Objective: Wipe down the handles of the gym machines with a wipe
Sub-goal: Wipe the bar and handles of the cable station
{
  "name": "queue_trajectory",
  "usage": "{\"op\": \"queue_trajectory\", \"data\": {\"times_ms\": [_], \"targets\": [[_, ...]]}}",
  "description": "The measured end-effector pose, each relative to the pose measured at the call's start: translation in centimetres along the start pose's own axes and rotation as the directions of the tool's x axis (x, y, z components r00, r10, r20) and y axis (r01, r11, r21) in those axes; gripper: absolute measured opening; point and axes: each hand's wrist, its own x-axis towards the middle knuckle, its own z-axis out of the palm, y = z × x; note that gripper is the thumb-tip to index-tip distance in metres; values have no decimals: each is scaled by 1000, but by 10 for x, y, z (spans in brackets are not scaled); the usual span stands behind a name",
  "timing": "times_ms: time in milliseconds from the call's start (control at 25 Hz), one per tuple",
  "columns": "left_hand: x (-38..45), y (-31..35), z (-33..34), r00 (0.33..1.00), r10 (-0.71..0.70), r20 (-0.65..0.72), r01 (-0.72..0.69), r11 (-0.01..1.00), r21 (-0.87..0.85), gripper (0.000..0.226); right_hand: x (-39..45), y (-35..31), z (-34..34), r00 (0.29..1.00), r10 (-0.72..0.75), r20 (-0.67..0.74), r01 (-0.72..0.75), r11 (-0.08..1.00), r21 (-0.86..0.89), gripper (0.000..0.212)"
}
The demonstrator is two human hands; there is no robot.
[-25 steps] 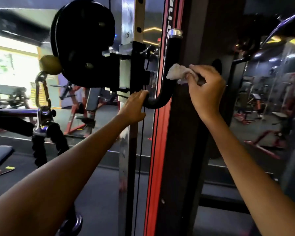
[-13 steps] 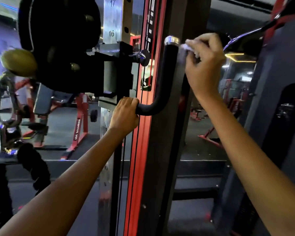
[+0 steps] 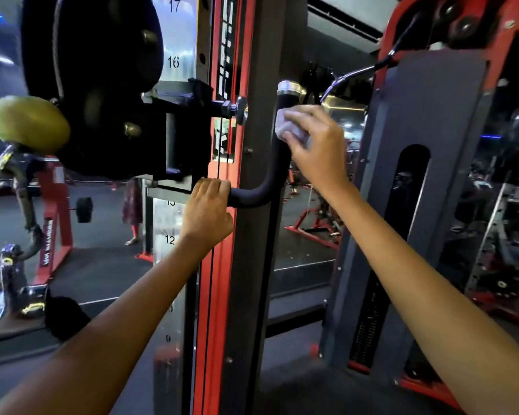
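Right hand (image 3: 318,145) pinches the wipe (image 3: 288,127) against the handle's (image 3: 277,163) upright stretch, centre frame; left hand (image 3: 209,211) grips its lower horizontal end.

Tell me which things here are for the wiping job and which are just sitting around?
For the job:
- wipe, pressed on the handle by the right hand
- black curved handle
- left hand, gripping the handle's lower end

Just there:
- black weight plate
- yellow-green ball
- numbered steel post
- grey weight-stack cover
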Motion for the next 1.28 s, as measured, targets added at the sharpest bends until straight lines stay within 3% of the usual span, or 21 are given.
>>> {"op": "queue_trajectory", "data": {"times_ms": [120, 280, 480, 600, 680, 800, 960, 1160, 1280], "targets": [[-2, -6, 1, 998, 67, 4, -67, 997, -26, 56, -11, -9, 3, 998, 61, 12, -61, 998, -24, 15], [-2, -18, -1, 985, 167, 37, -163, 983, -89, 70, -37, -17, -4, 987, 33, 158, -19, 996, -92, 17], [-4, -31, 4, 960, 280, 18, -281, 960, 20, 83, 40, -16, -7, 995, 99, -6, -99, 984, -149, 16], [-2, -36, 10, 939, 344, -21, -339, 933, 122, 79, 25, -16, 0, 993, 49, 104, -30, 983, -181, 8], [2, -43, 8, 917, 399, -14, -387, 896, 218, 66, -9, -19, -1, 975, -55, 216, 102, 972, -212, 11], [10, -56, -2, 920, 391, -32, -367, 887, 281, 69, -9, -17, -8, 954, -130, 271, 178, 971, -160, 15], [5, -77, 6, 920, 375, -114, -315, 880, 355, 83, 39, -8, -2, 993, -45, 105, 65, 979, -193, 11], [-5, -89, 25, 908, 387, -158, -287, 852, 439, 89, -27, -18, -6, 949, -136, 284, 202, 954, -220, 12], [-4, -90, 29, 890, 407, -207, -281, 845, 454, 86, -3, -18, -9, 959, -78, 274, 134, 973, -190, 13]]}}
